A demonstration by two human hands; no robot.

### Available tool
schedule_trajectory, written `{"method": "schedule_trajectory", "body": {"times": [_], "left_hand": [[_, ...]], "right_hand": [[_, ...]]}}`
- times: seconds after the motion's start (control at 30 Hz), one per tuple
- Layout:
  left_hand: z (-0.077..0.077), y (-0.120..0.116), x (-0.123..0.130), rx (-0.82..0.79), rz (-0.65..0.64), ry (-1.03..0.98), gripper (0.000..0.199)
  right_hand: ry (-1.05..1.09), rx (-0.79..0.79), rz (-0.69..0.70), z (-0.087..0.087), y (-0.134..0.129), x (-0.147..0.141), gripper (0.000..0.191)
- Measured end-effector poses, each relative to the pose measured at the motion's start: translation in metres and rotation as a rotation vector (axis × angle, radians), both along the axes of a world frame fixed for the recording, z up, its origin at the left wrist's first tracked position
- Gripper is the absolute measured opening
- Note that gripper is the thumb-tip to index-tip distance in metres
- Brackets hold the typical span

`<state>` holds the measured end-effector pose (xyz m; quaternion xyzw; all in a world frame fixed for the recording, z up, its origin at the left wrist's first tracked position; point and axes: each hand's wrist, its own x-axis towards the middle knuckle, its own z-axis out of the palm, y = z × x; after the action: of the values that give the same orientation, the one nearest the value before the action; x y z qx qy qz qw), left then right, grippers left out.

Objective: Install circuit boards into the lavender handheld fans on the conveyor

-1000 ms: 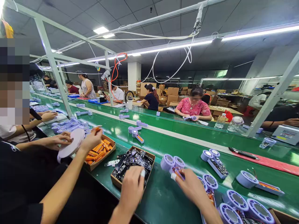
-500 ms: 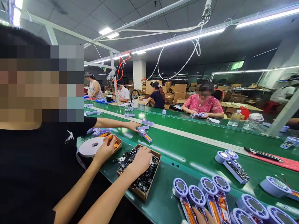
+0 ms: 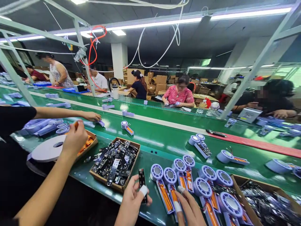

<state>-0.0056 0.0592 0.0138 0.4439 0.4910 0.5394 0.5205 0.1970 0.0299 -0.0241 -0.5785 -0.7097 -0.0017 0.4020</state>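
Observation:
My left hand (image 3: pixel 133 201), with a white cover on the thumb, pinches a narrow black circuit board (image 3: pixel 141 179) upright above the bench edge. Left of it stands a cardboard box (image 3: pixel 122 187) heaped with similar boards. My right hand (image 3: pixel 191 208), also with white finger covers, grips the handle of a purple handheld fan (image 3: pixel 169 175). The fan's open handle shows an orange battery; the hand covers its lower part. Several matching fans lie around it, such as one with a battery and red wires (image 3: pixel 157 172) on the left.
A co-worker's arm (image 3: pixel 54 172) reaches in from the left beside a white tape roll (image 3: pixel 44 149) and a box of orange batteries (image 3: pixel 95 142). The green conveyor (image 3: pixel 160 135) carries fan parts. Another board box (image 3: pixel 246 204) stands at right. People sit across the line.
My left hand has come out of the board box and moved right, now holding a circuit board. My right hand stays at the fans. The view has swung to the right.

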Motion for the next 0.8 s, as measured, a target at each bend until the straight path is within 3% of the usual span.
{"method": "schedule_trajectory", "body": {"times": [0.07, 0.13, 0.33, 0.57, 0.8], "left_hand": [[-0.015, -0.011, 0.015, -0.123, -0.041, -0.195, 0.037], [-0.02, -0.017, 0.021, -0.143, -0.043, -0.211, 0.032], [-0.009, -0.015, 0.029, -0.066, -0.019, 0.1, 0.02], [0.005, 0.001, 0.038, 0.127, -0.146, 0.525, 0.019], [0.018, 0.005, 0.03, 0.25, -0.231, 0.718, 0.027]], "right_hand": [[-0.024, -0.006, 0.069, 0.015, 0.008, -0.006, 0.035], [-0.068, -0.042, 0.135, 0.028, 0.02, -0.012, 0.033], [0.03, -0.27, 0.248, 0.053, 0.05, -0.021, 0.027], [0.34, -0.488, 0.235, 0.051, 0.044, -0.024, 0.029], [0.323, -0.449, 0.208, 0.046, 0.039, -0.021, 0.026]]}}
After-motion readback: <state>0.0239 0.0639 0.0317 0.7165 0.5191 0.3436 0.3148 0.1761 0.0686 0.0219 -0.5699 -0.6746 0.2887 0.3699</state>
